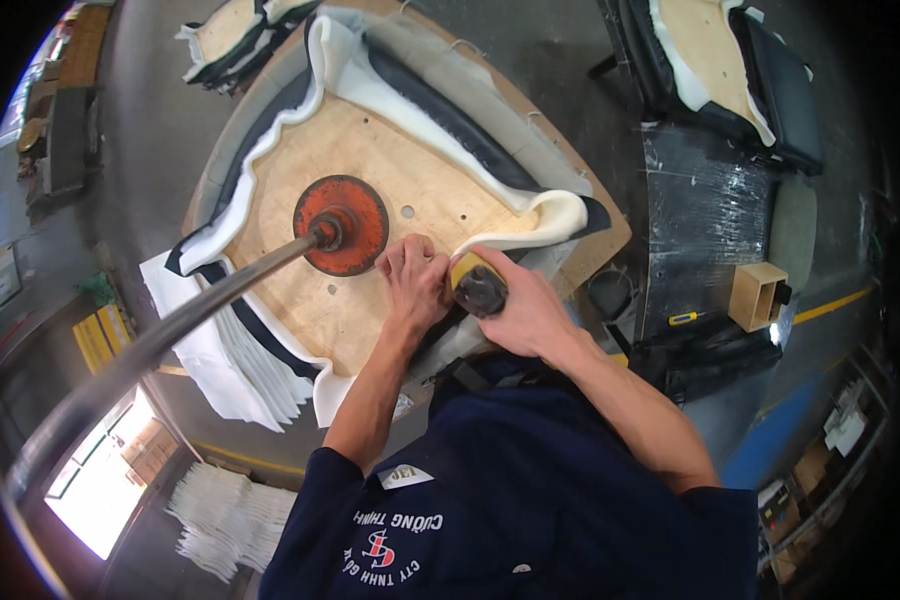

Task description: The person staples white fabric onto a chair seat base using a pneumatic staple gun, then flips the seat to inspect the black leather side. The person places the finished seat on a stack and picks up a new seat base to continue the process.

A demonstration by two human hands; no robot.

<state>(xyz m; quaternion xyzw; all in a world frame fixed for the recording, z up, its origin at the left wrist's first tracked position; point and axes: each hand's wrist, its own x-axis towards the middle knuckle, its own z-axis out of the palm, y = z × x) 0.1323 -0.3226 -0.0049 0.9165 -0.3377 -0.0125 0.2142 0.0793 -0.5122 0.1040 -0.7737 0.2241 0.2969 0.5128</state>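
Note:
A pale plywood seat panel (300,150) lies before me, with white padding (390,80) and a black cover (450,127) around its edge. My left hand (416,282) is at the near edge of the panel, fingers curled in on the black cover; the pinched part is mostly hidden. My right hand (530,305) grips a yellow staple gun (479,284) with a dark rounded end, seen from above, close beside the left fingers. A round red press disc (365,240) on a long metal rod (200,305) rests on the panel.
The rod slants across the left side, close to my left arm. White sheets (225,365) are stacked at the panel's left. To the right stand a plastic-wrapped surface (700,210), a small wooden box (755,295) and a yellow-handled tool (683,319). More padded panels (705,55) lie farther off.

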